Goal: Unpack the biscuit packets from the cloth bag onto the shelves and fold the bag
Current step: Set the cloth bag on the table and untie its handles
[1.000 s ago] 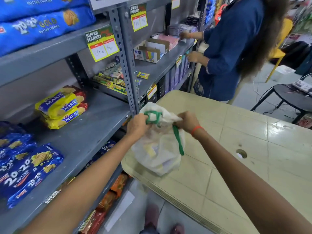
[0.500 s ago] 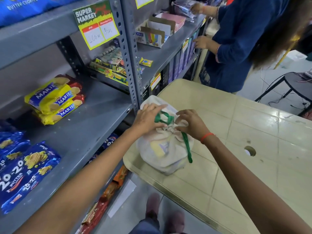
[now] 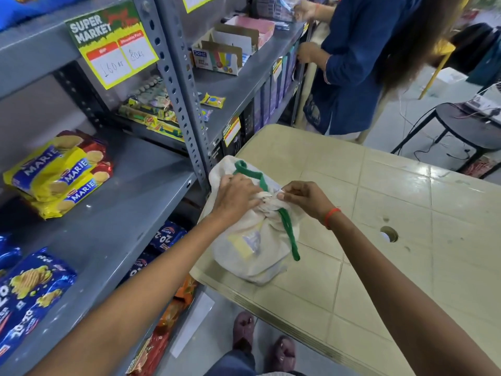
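Observation:
A white cloth bag (image 3: 252, 248) with green handles (image 3: 288, 234) sits on the near left corner of the cream table (image 3: 393, 240). Its top is knotted, and packets show faintly through the cloth. My left hand (image 3: 235, 199) presses and grips the knot from the left. My right hand (image 3: 303, 198) pinches the knotted cloth from the right. On the grey shelf (image 3: 122, 213) to the left lie yellow Marie biscuit packets (image 3: 59, 172) and blue 20-20 packets (image 3: 32, 291).
A person in a blue top (image 3: 360, 63) stands at the far end of the shelves, handling goods. A shelf upright (image 3: 184, 104) stands just behind the bag. A black stool (image 3: 466, 128) is at the right. My feet (image 3: 260, 340) are by the table edge.
The bag has come down to rest on the table corner. Both hands moved from holding its handles to gripping the knot at its top. The view tilted downward.

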The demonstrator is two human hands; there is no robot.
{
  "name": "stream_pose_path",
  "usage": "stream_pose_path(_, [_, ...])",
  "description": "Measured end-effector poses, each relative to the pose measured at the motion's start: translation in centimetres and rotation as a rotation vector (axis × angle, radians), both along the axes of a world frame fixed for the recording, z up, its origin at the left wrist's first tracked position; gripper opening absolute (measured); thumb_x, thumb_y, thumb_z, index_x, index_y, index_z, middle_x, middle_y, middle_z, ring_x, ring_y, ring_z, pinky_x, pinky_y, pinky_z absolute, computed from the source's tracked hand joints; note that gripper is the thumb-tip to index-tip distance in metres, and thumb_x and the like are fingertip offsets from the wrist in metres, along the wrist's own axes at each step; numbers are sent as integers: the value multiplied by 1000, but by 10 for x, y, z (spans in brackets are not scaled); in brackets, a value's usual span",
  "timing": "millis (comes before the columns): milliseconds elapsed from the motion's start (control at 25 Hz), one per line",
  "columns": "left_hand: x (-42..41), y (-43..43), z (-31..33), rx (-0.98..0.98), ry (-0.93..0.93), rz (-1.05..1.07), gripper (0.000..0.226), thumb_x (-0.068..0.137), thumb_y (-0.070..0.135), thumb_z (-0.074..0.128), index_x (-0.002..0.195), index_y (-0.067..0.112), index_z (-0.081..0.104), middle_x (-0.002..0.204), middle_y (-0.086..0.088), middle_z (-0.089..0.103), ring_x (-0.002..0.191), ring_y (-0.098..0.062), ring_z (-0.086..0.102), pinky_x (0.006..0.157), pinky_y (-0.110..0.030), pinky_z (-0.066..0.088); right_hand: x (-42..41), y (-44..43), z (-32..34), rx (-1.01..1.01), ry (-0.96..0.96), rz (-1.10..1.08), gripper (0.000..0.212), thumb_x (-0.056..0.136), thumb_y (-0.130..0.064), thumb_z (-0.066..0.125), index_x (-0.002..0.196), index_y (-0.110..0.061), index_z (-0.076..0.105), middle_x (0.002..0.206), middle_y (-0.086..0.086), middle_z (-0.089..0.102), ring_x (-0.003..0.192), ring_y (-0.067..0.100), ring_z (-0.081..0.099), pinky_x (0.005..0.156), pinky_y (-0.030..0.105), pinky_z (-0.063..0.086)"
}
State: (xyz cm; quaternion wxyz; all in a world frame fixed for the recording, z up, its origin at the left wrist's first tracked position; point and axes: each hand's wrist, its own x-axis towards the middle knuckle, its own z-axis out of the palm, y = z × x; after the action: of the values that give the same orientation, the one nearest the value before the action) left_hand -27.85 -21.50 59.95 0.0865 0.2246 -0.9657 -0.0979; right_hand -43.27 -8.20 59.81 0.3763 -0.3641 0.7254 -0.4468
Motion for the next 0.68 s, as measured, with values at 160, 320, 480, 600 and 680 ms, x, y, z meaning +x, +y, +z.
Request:
stream_pose_path(160, [19,-33,6,97,48,332,15,78,37,71,85,25,72,88,0,70,98,-26,55,86,-39,35,-25,15,-11,170,209,-123,17,87,-19,66,79,-5,65,76,10,56,75,18,48,67,27,36])
stream_pose_path(320, [42,-45,3,236,-268,289,28,70,49,70,89,29,63,102,1,65,110,-27,53,94,-44,37,-13,15,-16,187,311,-98,42,78,-29,75,112,-7,65,102,5,65,95,18,56,82,25,40])
stream_pose_path(480, [18,-30,7,213,-176,248,58,66,72,62,108,33,63,106,5,69,115,-23,55,97,-43,35,22,-14,-14,200,620,153,48,81,-36,70,123,-15,64,122,8,68,110,28,61,91,31,45])
stream_pose_path(600, [18,-27,5,113,-133,305,35,81,57,57,72,23,66,69,2,61,96,-27,61,86,-38,37,20,-6,-22,115,746,61,25,89,-24,62,104,-8,74,108,15,74,98,33,66,84,34,45])
stream_pose_path(680, [37,-40,0,184,-55,551,34,84,45,56,72,16,68,75,-9,69,84,-32,66,75,-34,42,2,11,-29,168,586,-163,22,88,-22,62,99,-7,75,100,21,74,90,34,67,76,34,47])
